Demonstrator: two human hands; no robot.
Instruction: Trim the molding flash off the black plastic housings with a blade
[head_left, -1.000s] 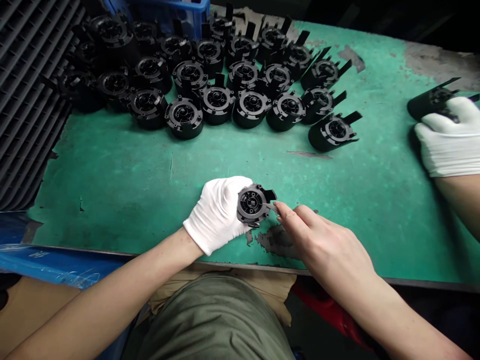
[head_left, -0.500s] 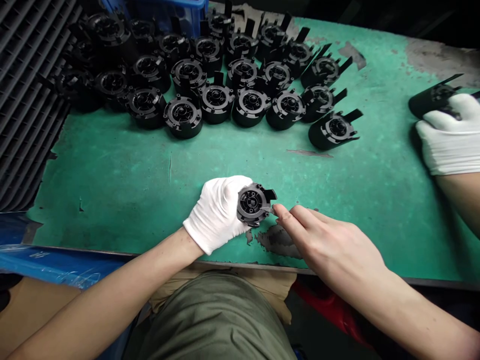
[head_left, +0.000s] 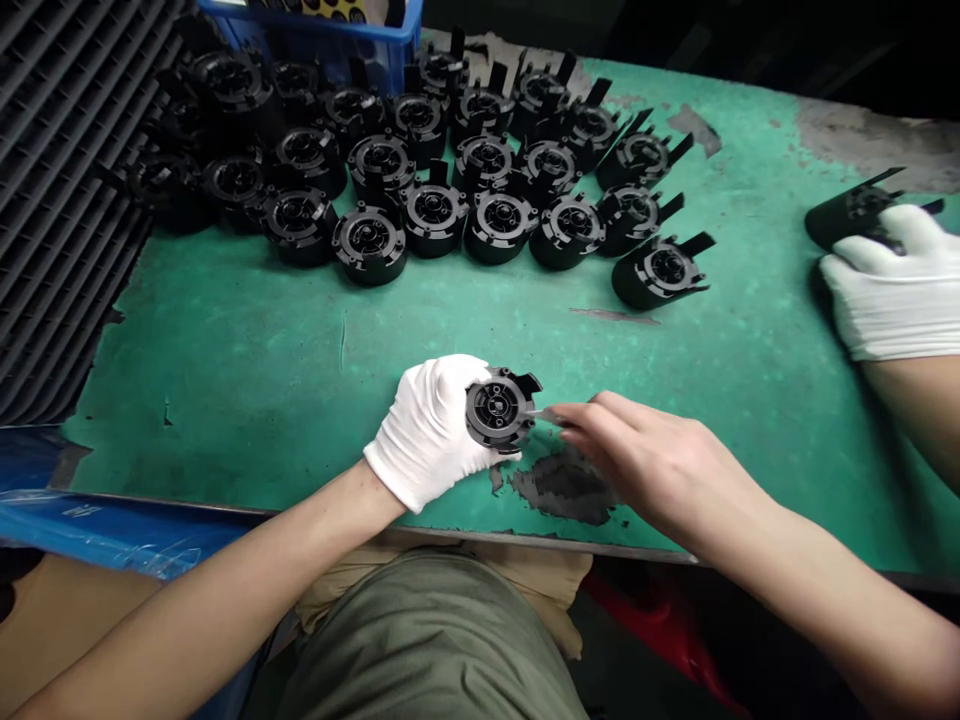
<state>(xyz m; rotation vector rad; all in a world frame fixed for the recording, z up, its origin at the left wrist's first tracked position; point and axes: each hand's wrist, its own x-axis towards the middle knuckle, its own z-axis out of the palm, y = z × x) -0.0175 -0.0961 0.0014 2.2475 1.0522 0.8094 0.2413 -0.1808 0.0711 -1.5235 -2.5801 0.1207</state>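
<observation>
My left hand (head_left: 431, 430), in a white glove, is wrapped round a black plastic cylindrical housing (head_left: 496, 407) above the table's front edge. The housing's ringed end with its inner ribs faces up toward me, and a flat tab sticks out at its upper right. My bare right hand (head_left: 637, 440) pinches a thin, pale, blade-like tool (head_left: 541, 413). Its tip reaches the right rim of the housing; whether it touches is too small to tell. Most of the tool is hidden in my fingers.
Several similar black housings (head_left: 499, 225) stand in rows across the back of the green table (head_left: 247, 350). Behind them is a blue bin (head_left: 375, 45). Black ribbed trays (head_left: 67, 200) lie at left. At far right, a co-worker's gloved hand (head_left: 892, 280) holds another housing (head_left: 844, 215).
My right hand has drawn slightly back and turned, showing more of the tool. The housing in my left hand has shifted a little leftward. The camera view has tilted slightly.
</observation>
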